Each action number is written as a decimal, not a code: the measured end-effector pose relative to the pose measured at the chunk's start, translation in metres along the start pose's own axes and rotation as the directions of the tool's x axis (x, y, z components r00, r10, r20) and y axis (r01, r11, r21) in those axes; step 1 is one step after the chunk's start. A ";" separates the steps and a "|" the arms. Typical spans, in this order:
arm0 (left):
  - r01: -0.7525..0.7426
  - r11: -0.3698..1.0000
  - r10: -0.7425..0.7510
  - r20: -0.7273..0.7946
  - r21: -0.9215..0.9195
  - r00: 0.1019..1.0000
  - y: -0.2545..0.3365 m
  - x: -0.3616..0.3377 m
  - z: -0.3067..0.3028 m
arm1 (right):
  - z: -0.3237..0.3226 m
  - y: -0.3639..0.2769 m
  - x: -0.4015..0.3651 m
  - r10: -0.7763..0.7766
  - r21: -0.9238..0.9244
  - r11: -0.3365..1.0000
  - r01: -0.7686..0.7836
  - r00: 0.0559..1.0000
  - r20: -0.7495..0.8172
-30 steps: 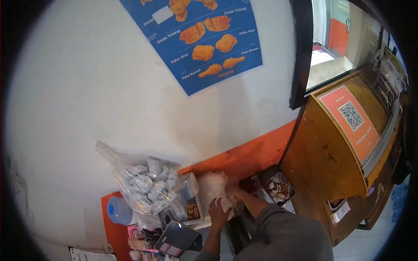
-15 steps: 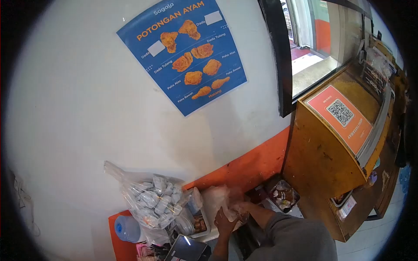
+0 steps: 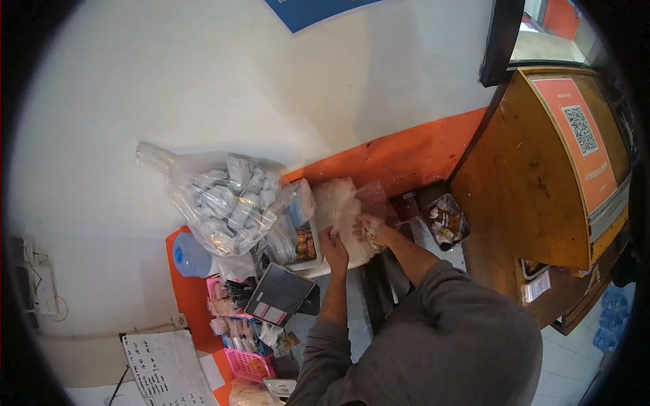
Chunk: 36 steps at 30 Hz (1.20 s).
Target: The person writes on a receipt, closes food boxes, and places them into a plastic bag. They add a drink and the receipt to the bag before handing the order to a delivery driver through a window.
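Observation:
Thin clear plastic bags point(image 3: 338, 196) lie bunched on the counter against the orange band of the wall. My right hand point(image 3: 371, 231) is in among the film, its fingers bent around a crumpled part of a plastic bag. Close beside it, my left hand point(image 3: 334, 247) has curled fingers at the near edge of the film, pinching it; the fingertips are small and partly hidden. Just left of that hand stands a white tray point(image 3: 313, 260) with colourful small packets and clear lids.
A large clear sack of wrapped white bundles point(image 3: 230, 203) leans on the wall, above a blue-capped container point(image 3: 191, 254). A dark tablet-like device point(image 3: 281, 291) and a pink basket point(image 3: 249, 364) are nearer. At right are a dark container point(image 3: 445, 220) and a wooden cabinet point(image 3: 535, 169).
The view has tilted down, so the counter sits higher and the poster is mostly out of frame. My hands have moved apart, and the film between them hangs lower.

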<state>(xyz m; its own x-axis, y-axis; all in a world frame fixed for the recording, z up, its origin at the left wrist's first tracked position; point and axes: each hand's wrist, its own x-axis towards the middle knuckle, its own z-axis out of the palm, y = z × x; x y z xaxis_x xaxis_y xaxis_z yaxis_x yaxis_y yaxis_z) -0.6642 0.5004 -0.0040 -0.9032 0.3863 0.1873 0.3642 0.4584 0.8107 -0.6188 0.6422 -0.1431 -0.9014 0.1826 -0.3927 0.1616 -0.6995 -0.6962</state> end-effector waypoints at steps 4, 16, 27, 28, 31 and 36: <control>-0.060 0.995 0.058 0.025 0.074 0.998 0.006 -0.001 0.002 | -0.032 0.046 0.043 0.046 0.270 0.960 -0.074 0.993 0.110; -0.038 0.980 0.025 0.071 0.195 0.997 0.007 -0.009 0.012 | -0.035 0.060 0.060 -0.123 -0.844 0.536 -0.009 0.988 -0.089; -0.265 0.898 0.128 0.368 0.351 0.921 0.019 -0.031 0.000 | 0.015 -0.045 0.013 -0.150 -0.211 0.966 0.148 0.989 0.006; -0.227 0.828 -0.028 0.442 0.513 0.896 0.021 -0.034 -0.002 | 0.019 -0.058 0.007 -0.097 -0.147 0.984 0.097 0.995 0.006; -0.235 0.818 0.037 0.361 0.525 0.932 -0.022 -0.031 0.011 | 0.023 -0.094 -0.016 0.084 0.038 0.996 -0.086 0.996 0.032; -0.209 0.755 -0.026 0.347 0.621 0.937 -0.005 -0.038 0.010 | -0.002 -0.118 -0.056 -0.288 -0.088 0.955 0.284 0.957 -0.038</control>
<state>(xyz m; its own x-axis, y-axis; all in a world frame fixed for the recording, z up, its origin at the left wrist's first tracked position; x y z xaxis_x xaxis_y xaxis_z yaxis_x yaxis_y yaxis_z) -0.6298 0.4915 -0.0200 -0.7771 0.6282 -0.0377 0.6053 0.7625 0.2287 -0.5865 0.7158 -0.0396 -0.8939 0.4022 -0.1979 -0.0662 -0.5552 -0.8291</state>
